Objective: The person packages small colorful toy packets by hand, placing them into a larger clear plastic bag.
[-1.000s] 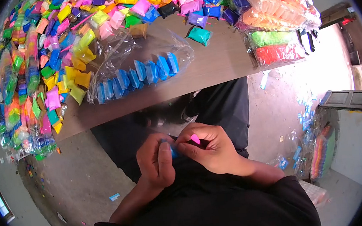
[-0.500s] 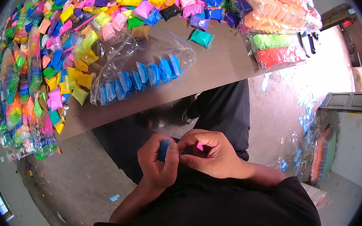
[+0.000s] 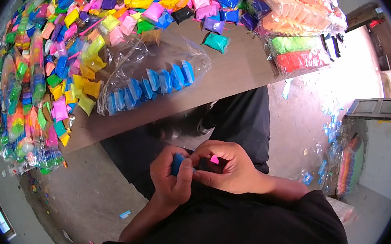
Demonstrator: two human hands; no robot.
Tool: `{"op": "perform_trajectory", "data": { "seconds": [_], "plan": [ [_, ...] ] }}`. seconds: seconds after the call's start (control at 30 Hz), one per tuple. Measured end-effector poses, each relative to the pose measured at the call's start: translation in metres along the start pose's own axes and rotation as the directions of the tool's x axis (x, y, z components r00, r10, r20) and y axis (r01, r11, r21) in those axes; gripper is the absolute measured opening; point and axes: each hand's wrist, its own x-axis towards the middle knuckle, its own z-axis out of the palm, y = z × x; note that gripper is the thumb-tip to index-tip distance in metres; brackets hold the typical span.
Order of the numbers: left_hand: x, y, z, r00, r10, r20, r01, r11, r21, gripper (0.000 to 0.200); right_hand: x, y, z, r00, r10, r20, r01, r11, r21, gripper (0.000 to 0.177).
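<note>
Over my lap, my left hand is closed around a small blue packet. My right hand touches it at the fingertips, thumb and fingers pinched at the packet's right edge. A small pink piece shows inside the curl of my right hand; whether it is gripped is unclear. Beyond my hands, a row of blue packets lies on a clear plastic bag on the brown table.
Many colourful packets cover the table's back and left. Bagged peach packets and a green and red bag sit at the right. Right of me, a striped stack of packets and blue scraps lie on the floor.
My hands have barely moved. My left hand and the blue packet in it have shifted very slightly.
</note>
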Motion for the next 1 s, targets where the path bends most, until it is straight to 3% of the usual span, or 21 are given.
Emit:
{"op": "perform_trajectory", "data": {
  "seconds": [0.1, 0.23, 0.33, 0.4, 0.5, 0.83, 1.0],
  "plan": [
    [-0.001, -0.001, 0.000, 1.000, 0.004, 0.004, -0.004, 1.000, 0.001, 0.011, 0.000, -0.006, -0.001, 0.997, 0.075, 0.003, -0.075, 0.997, 0.010, 0.022],
    [-0.001, -0.001, 0.002, 1.000, 0.015, -0.012, -0.015, 1.000, 0.000, 0.010, -0.001, -0.005, 0.000, 0.998, 0.067, -0.023, -0.066, 0.997, 0.028, 0.018],
    [0.000, 0.000, 0.003, 0.999, 0.016, -0.039, -0.012, 0.994, 0.106, 0.008, -0.001, -0.009, -0.005, 1.000, 0.017, -0.021, -0.019, 0.995, -0.100, 0.018],
    [0.000, 0.002, 0.003, 0.999, 0.013, -0.030, -0.009, 0.988, 0.153, 0.008, -0.001, -0.013, -0.007, 1.000, 0.007, -0.017, -0.012, 0.946, -0.325, 0.020],
    [0.003, -0.001, 0.005, 0.998, 0.058, -0.037, -0.048, 0.971, 0.233, 0.007, 0.002, -0.022, -0.009, 0.999, 0.014, -0.037, -0.030, 0.881, -0.472, 0.020],
    [0.006, 0.001, 0.006, 0.980, 0.193, 0.045, -0.193, 0.880, 0.433, 0.013, 0.003, -0.018, -0.013, 0.996, 0.089, 0.003, -0.080, 0.911, -0.404, 0.014],
    [0.006, 0.004, 0.006, 0.984, 0.173, 0.043, -0.175, 0.889, 0.423, 0.014, 0.002, -0.016, -0.012, 0.981, 0.194, -0.027, -0.191, 0.910, -0.369, 0.011]
  ]
}}
